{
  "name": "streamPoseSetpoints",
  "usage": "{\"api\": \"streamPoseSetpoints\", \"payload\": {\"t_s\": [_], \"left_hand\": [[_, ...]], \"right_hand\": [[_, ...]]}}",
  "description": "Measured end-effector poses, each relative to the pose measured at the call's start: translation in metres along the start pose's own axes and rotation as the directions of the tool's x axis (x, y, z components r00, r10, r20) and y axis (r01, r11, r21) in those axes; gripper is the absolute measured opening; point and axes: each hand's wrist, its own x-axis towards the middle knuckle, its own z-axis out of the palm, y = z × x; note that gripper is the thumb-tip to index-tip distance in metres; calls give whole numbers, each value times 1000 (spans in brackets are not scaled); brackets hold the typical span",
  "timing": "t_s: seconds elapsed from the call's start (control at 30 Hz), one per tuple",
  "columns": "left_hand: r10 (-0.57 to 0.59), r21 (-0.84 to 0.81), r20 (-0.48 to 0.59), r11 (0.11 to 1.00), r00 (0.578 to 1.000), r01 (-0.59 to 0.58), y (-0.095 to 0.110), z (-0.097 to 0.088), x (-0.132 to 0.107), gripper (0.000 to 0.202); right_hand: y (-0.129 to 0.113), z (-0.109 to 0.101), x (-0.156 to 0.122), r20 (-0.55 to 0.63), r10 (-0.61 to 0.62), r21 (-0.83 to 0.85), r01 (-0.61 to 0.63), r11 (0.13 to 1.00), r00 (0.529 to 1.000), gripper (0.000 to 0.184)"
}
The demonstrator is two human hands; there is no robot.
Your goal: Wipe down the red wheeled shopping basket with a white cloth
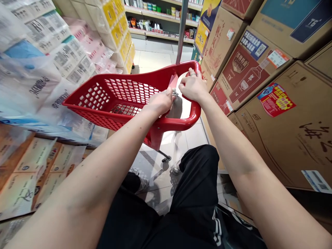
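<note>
A red plastic shopping basket on wheels (103, 100) stands tilted in a store aisle in front of me. Its mesh interior looks bare. My right hand (192, 88) is closed round the far side of the basket's red loop handle (193, 116). My left hand (160, 101) is curled beside it, fingers pressed on a small metal piece at the handle's base. A grey pull bar (182, 31) rises from the basket's rear edge.
Wrapped tissue packs (46, 65) are stacked on the left. Brown cartons (259, 76) are stacked high on the right. Shelves with small goods (155, 20) stand at the aisle's far end. Pale floor tiles (155, 55) run between. My legs in black trousers fill the bottom.
</note>
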Motion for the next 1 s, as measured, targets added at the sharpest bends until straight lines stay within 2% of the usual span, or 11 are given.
{"api": "streamPoseSetpoints", "payload": {"t_s": [0.13,0.3,0.43,0.6,0.7,0.87,1.0], "left_hand": [[50,14,46,999,998,-51,-8,-1,-1,47],[121,-33,91,992,989,-118,-25,1,-13,48],[126,-33,131,992,983,-122,-31,0,-22,48],[67,-28,87,997,994,-65,-26,-3,-20,49],[24,-36,46,999,999,-22,-23,-1,-10,50],[30,-31,-32,999,999,-31,-22,2,9,51],[43,-21,-1,999,999,-43,-23,1,11,55]], "right_hand": [[-3,-1,-1,-7,6,21,-6,1000,1000,43],[-3,-1,-1,-15,4,35,-4,999,1000,42],[-4,0,-1,-13,-13,39,14,999,1000,44],[-9,-2,-3,2,-27,29,27,999,1000,45],[-12,-5,-6,15,-19,11,19,1000,1000,46],[-12,-3,-6,-1,-23,13,23,1000,1000,47],[-9,0,-3,-25,-23,29,23,999,999,46]]}}
